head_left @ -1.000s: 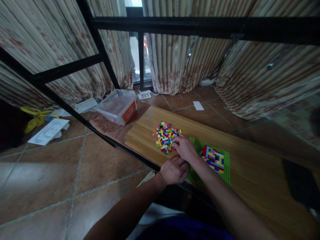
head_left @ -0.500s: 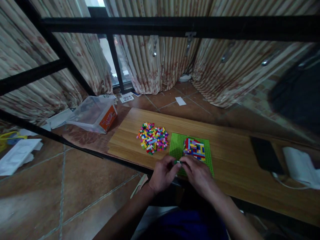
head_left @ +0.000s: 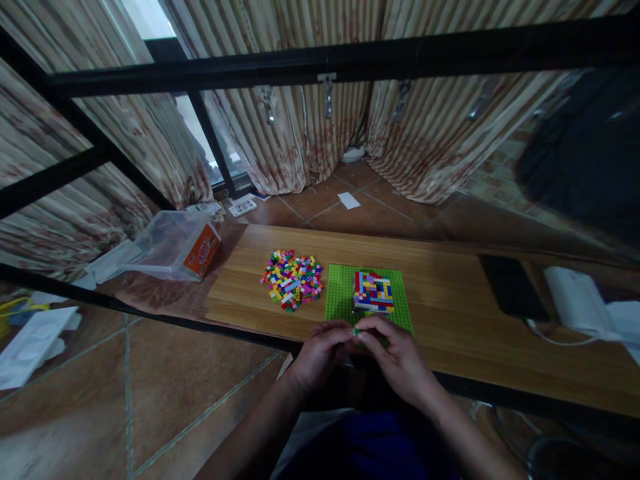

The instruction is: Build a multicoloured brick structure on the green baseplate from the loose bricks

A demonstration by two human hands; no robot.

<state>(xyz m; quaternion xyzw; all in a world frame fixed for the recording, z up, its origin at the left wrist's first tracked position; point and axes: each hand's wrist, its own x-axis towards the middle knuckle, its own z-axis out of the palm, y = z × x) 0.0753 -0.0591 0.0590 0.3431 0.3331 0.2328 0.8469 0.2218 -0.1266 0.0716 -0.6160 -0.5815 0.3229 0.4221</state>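
Observation:
Between the fingertips of both hands is a small green toy brick (head_left: 357, 331), mostly covered by the fingers. My left hand (head_left: 323, 351) pinches it from the left, and my right hand (head_left: 393, 350) pinches it from the right. Both are held just over the near edge of a green studded baseplate (head_left: 340, 293). On that plate stands a low block structure (head_left: 374, 292) built of red, blue, yellow and white bricks. Left of the plate lies a loose heap of small colourful bricks (head_left: 293, 280).
A clear plastic box (head_left: 173, 243) with an orange label stands at the table's left end. On the right of the wooden table (head_left: 445, 313) lie a black phone (head_left: 513, 287) and a white device (head_left: 575, 300) with a cable. Black metal bars (head_left: 280, 67) cross in front of curtains.
The camera view has turned slightly, so the table contents sit further left. My hands have drawn a little nearer to me, off the structure, fingertips still together around the brick.

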